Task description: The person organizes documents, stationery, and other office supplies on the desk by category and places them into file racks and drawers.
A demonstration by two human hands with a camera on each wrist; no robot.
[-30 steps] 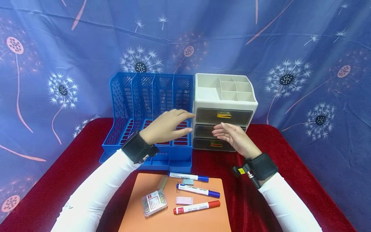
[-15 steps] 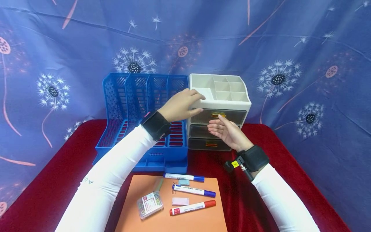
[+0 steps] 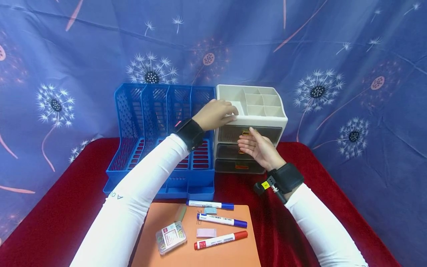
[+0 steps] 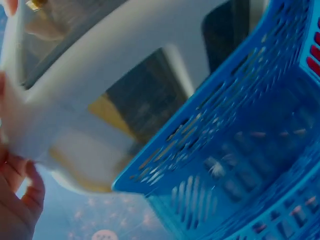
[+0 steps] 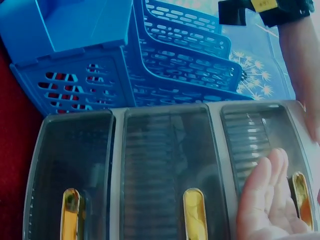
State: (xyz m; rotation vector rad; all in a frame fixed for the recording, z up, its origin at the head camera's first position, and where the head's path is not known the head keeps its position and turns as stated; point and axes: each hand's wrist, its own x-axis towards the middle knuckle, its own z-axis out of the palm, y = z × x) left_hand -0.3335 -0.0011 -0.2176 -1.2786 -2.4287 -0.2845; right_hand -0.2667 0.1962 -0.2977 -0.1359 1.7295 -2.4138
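A white desktop drawer organizer [image 3: 263, 120] stands at the back, with open compartments on top and three dark see-through drawers below. My left hand [image 3: 216, 114] holds its top front rim near the left corner, fingers curled over into the large compartment and thumb on the front side. My right hand [image 3: 259, 149] is in front of the drawers, palm facing left and fingers loosely extended. In the right wrist view its fingers [image 5: 270, 185] are beside the gold handle [image 5: 301, 200] of the top drawer, holding nothing. All the drawers are closed.
A blue slotted file rack [image 3: 160, 170] stands directly left of the organizer. In front, an orange board [image 3: 233, 252] carries blue markers [image 3: 221, 219], a red marker [image 3: 221, 240], a clear box of paper clips [image 3: 171, 237] and small erasers [image 3: 206, 233]. A dandelion-print curtain [image 3: 253, 44] hangs behind.
My left hand has moved right from over the blue rack to the organizer's top rim, its fingers curling over it. My right hand has risen slightly toward the top drawer.
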